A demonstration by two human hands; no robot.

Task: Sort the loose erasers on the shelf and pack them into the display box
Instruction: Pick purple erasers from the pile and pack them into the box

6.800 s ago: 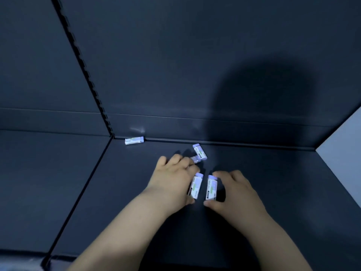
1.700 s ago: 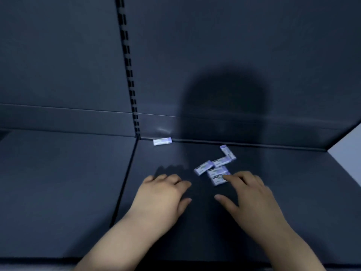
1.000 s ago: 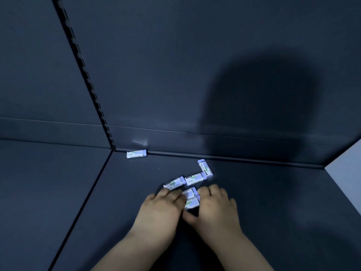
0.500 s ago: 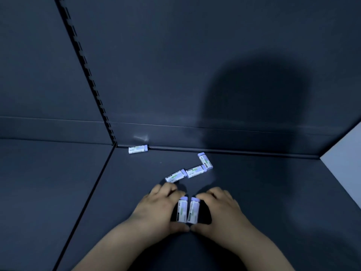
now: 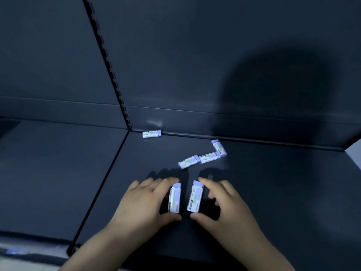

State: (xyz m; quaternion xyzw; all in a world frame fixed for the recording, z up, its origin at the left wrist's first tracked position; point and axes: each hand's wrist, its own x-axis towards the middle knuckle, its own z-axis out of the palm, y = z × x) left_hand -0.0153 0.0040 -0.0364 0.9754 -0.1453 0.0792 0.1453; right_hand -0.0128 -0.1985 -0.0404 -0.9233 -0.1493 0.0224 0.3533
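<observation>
Two white-sleeved erasers with lilac ends stand side by side near the shelf's front. My left hand (image 5: 144, 204) pinches the left eraser (image 5: 174, 198) between forefinger and thumb. My right hand (image 5: 224, 208) pinches the right eraser (image 5: 195, 198) the same way. A small gap separates the two. Three more erasers lie flat behind them in a zigzag: one (image 5: 188, 161), one (image 5: 208, 157) and one (image 5: 218, 148). A lone eraser (image 5: 152, 133) lies against the back wall. No display box is in view.
The dark shelf (image 5: 273, 192) has a back wall (image 5: 195, 55) with a slotted upright (image 5: 109, 67). A seam (image 5: 105, 182) divides it from a neighbouring shelf on the left. A pale side panel (image 5: 354, 155) shows at the far right.
My hands pulled two erasers from the cluster toward the front and stood them lengthwise together; in the last half second they drew the pair slightly apart. The other erasers have not moved.
</observation>
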